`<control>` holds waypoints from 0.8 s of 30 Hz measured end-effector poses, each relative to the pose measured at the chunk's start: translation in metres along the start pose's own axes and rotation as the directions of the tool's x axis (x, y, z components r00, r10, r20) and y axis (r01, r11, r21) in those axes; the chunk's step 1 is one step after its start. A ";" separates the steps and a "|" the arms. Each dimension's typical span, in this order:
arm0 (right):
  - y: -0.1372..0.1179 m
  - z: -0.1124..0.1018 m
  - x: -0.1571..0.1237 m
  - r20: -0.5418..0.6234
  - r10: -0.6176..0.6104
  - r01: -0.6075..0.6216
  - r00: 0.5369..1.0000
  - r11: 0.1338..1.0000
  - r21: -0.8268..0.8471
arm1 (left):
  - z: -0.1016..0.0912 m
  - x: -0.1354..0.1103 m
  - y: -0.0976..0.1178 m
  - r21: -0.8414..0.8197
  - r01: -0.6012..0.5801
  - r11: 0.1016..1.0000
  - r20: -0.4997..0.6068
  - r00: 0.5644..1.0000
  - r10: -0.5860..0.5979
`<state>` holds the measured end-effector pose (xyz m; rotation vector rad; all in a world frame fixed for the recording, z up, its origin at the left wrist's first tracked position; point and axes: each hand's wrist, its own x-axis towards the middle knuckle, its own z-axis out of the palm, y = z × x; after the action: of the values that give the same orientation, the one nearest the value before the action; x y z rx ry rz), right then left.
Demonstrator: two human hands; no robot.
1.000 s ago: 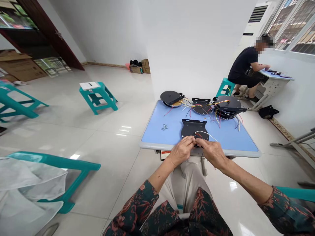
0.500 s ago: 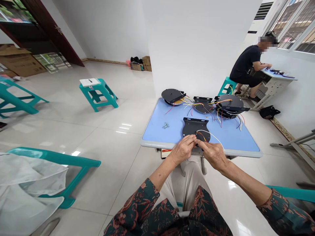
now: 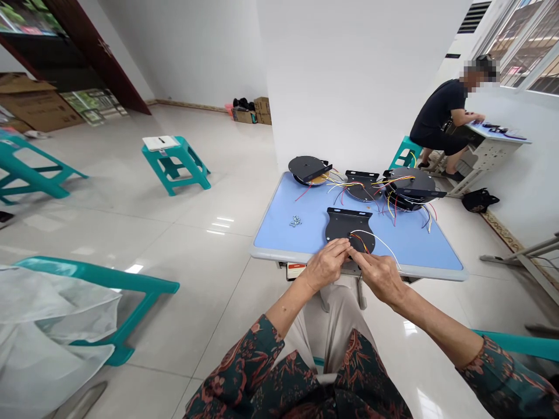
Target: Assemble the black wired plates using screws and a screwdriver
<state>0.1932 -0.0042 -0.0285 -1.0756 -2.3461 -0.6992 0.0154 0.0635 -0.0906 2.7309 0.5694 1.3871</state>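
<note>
A black metal bracket plate (image 3: 349,224) with a slotted flange and a round body lies at the near edge of the blue tabletop. White, red and yellow wires (image 3: 376,237) come out of its middle. My left hand (image 3: 328,262) is at the plate's near left side, its fingers pressed together over the rim. Opposite it, my right hand (image 3: 379,273) is closed, with its fingertips meeting the left ones at the plate's near part. Whatever lies between the fingertips is hidden. A small pile of screws (image 3: 296,221) lies left of the plate.
Along the table's (image 3: 273,233) far side stand a round black assembly (image 3: 308,169), a wired bracket plate (image 3: 362,189) and stacked assemblies (image 3: 410,183). A co-worker (image 3: 445,113) sits at another desk at right. Green stools (image 3: 177,166) stand on the floor at left.
The whole view has shifted slightly. My hands stay together at the plate's near part, with hardly any visible movement.
</note>
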 end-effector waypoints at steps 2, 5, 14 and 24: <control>-0.001 -0.002 0.001 0.029 -0.031 0.031 0.999 0.999 -0.020 | -0.001 0.000 0.000 -0.001 -0.011 1.000 -0.006 1.000 0.011; -0.002 -0.005 0.002 0.074 -0.059 0.062 0.996 0.997 -0.037 | -0.003 0.001 0.001 0.002 -0.020 1.000 -0.002 1.000 0.020; 0.002 -0.002 0.001 0.103 -0.012 0.011 0.995 1.000 0.006 | -0.004 0.005 0.003 0.011 -0.034 0.999 -0.049 0.998 0.034; -0.001 0.006 -0.001 0.038 0.201 -0.204 0.979 0.973 0.108 | -0.003 0.000 0.002 0.000 0.022 1.000 0.042 0.999 -0.022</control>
<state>0.1919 -0.0021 -0.0339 -1.2587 -2.2272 -0.4749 0.0137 0.0617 -0.0886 2.7372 0.5954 1.3222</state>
